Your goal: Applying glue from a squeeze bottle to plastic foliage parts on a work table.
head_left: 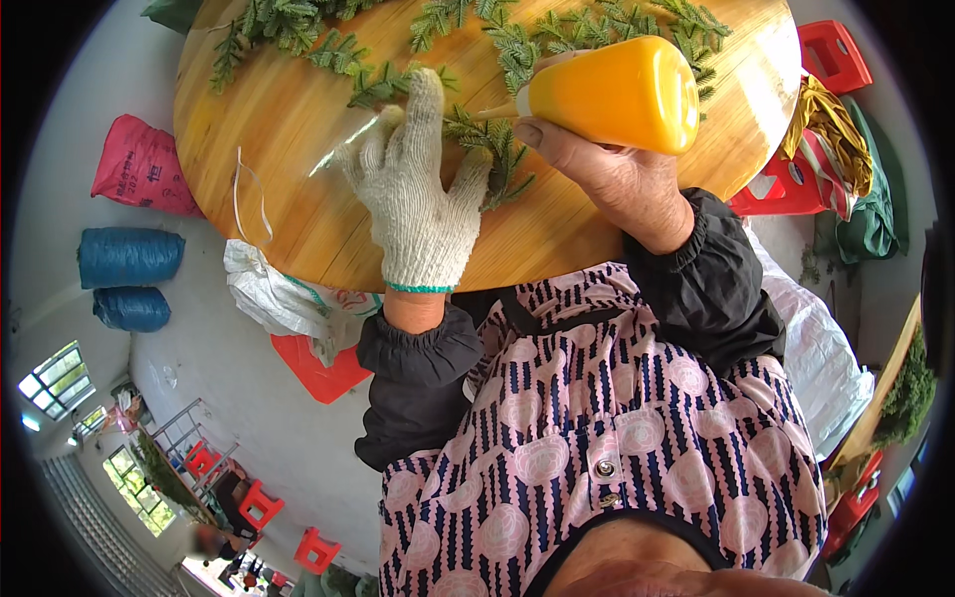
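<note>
My left hand [418, 194] wears a white knitted glove with a green cuff. Its fingers are stretched out and apart over the round wooden table [298, 199]. By its thumb and index finger lies a green fir-like sprig [509, 159], partly covered by the thumb. My bare right hand [607, 179] grips a yellow squeeze bottle [617, 95], which is tipped on its side. The bottle's pale nozzle end faces left, close to the sprig; its very tip is hard to make out.
More green sprigs [288, 25] are spread along the table's far side. Left of the table are a pink sack [147, 164] and blue rolled bundles [129, 257]. A white sack [269, 289] hangs by the near left edge. Red stools [834, 57] and cloths [826, 114] stand at right.
</note>
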Action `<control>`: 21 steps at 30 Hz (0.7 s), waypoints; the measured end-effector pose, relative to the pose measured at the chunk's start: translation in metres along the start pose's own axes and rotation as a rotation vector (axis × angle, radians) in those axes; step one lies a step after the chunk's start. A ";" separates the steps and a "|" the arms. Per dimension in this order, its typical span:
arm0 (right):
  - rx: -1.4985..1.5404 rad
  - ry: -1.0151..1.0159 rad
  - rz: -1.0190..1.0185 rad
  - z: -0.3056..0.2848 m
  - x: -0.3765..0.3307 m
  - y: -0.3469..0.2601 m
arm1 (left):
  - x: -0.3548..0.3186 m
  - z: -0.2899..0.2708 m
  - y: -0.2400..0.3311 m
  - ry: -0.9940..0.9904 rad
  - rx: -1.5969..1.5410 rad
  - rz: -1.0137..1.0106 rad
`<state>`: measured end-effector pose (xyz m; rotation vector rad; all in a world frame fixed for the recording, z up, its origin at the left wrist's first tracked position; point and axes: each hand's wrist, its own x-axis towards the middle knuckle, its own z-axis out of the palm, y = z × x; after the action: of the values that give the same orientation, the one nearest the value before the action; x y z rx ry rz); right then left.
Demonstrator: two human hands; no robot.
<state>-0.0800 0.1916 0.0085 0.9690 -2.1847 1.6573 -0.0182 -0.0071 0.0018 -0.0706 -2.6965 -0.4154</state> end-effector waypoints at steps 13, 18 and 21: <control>-0.530 -0.079 -0.493 -0.011 0.008 -0.003 | -0.006 0.007 0.001 -0.033 0.062 0.003; -0.507 -0.084 -0.611 -0.013 0.008 0.019 | -0.003 0.004 0.003 -0.041 0.087 0.015; -0.293 -0.091 -0.532 -0.014 0.010 0.011 | -0.006 -0.002 0.001 -0.040 0.077 -0.005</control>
<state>-0.0971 0.2023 0.0103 1.3974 -1.9133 1.0406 -0.0117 -0.0069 0.0011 -0.0500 -2.7489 -0.3150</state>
